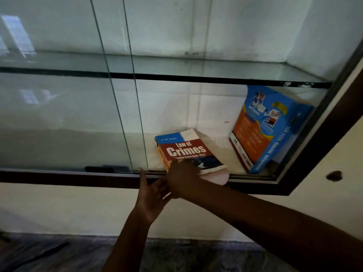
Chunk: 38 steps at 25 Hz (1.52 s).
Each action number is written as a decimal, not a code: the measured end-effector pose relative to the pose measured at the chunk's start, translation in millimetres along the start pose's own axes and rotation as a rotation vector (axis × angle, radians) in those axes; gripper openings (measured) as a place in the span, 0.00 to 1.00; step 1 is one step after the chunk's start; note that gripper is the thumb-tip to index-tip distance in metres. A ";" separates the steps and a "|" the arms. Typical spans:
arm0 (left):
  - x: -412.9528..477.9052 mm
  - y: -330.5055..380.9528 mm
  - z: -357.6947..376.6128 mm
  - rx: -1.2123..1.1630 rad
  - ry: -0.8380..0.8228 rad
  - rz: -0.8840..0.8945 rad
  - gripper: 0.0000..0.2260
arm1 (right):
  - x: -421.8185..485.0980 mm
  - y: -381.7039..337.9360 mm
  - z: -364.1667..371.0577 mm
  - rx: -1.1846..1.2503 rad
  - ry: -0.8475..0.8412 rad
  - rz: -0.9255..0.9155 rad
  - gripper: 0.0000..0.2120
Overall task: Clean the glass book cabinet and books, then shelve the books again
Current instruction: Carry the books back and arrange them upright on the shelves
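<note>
Floor (59,252): dark, patterned, across the 6 o'clock edge of the view; cream wall above it.
Left hand (151,197): forearm enters from 6 o'clock. Grip spread, thumb raised toward 12 o'clock against the cabinet frame (78,178), fingers straight and pointing to 2 o'clock, passing under the right wrist. Fingertips hidden; contact with the book cannot be told.
Right hand (182,173): forearm enters from 4 o'clock and crosses over the left fingers. Hand rests on the near edge of the Law of Crimes book (186,150); blurred, so whether the grip lies flat or curls round the edge cannot be told.
Law of Crimes book: lies flat, cover up, on the bottom shelf, its near corner overhanging the frame's front rail.
Glass panes (68,114): two sliding panes overlapping, covering the cabinet's 9 o'clock half; the 3 o'clock half is open.
Blue book (271,130): at 3 o'clock of the Law of Crimes book, apart from it; on end, tilted, leaning toward the cabinet's side wall.
Glass shelf (196,76): dark-edged, at 12 o'clock above both books.
Back wall (176,26): white, faintly stained.
</note>
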<state>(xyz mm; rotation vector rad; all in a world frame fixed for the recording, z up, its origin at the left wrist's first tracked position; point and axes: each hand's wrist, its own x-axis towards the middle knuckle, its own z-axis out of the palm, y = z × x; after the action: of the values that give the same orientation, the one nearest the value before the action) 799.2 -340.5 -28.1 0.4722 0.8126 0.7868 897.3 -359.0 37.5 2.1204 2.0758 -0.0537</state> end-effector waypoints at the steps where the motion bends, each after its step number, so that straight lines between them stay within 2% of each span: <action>1: 1.2 0.6 0.1 0.024 -0.026 0.027 0.38 | 4.6 -0.5 -2.7 0.101 0.041 0.052 0.18; 4: 3.3 8.4 10.9 0.083 -0.115 0.088 0.40 | 26.3 12.4 -17.2 0.412 0.037 0.282 0.30; 5: 3.8 10.6 15.9 0.123 -0.119 0.095 0.41 | 33.6 17.6 -19.0 0.438 0.066 0.307 0.31; 7: 7.7 11.6 21.6 0.151 -0.091 0.110 0.38 | 32.6 29.4 -24.4 0.362 0.130 0.203 0.30; 10: 12.9 6.9 30.6 0.014 -0.055 0.101 0.25 | 11.4 66.4 -38.5 0.219 0.190 0.154 0.25; 12: 11.7 3.5 46.0 -0.003 -0.055 0.080 0.18 | -7.5 95.9 -51.1 0.328 0.319 0.207 0.24; 14: 11.9 -4.4 68.2 0.084 -0.095 0.047 0.13 | -35.7 111.4 -57.3 0.583 0.506 0.183 0.20; 16: 13.4 -12.8 87.9 0.121 -0.230 -0.001 0.18 | -70.2 108.2 -56.0 0.816 0.607 0.163 0.13; 18: 12.6 -18.9 99.3 0.115 -0.349 -0.040 0.21 | -99.1 100.6 -40.9 1.013 0.616 0.229 0.10; 20: 24.0 -21.3 103.5 0.144 -0.360 -0.078 0.21 | -114.2 98.4 -21.5 1.126 0.639 0.315 0.10; 22: 34.7 -15.2 112.8 0.256 -0.308 -0.108 0.27 | -117.6 100.4 -9.4 1.227 0.707 0.361 0.11; 24: 46.7 -3.0 123.3 0.441 -0.305 -0.036 0.31 | -114.2 105.4 -9.5 1.314 0.719 0.406 0.14; 29: 77.1 35.7 142.4 0.698 -0.314 0.317 0.19 | -87.5 118.6 4.2 1.337 0.642 0.455 0.17; 34: 125.6 56.6 187.9 0.816 -0.479 0.528 0.12 | -48.1 138.6 -0.7 1.285 0.832 0.549 0.23; 38: 166.2 32.3 209.1 0.963 -0.482 0.633 0.18 | -19.7 149.9 18.9 1.047 0.934 0.755 0.27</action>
<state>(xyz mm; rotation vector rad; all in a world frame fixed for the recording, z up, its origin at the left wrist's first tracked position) 1022.3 -208.6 44.0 1.7702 0.5363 0.7609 1047.7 -383.3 36.6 4.0860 1.4311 -0.0655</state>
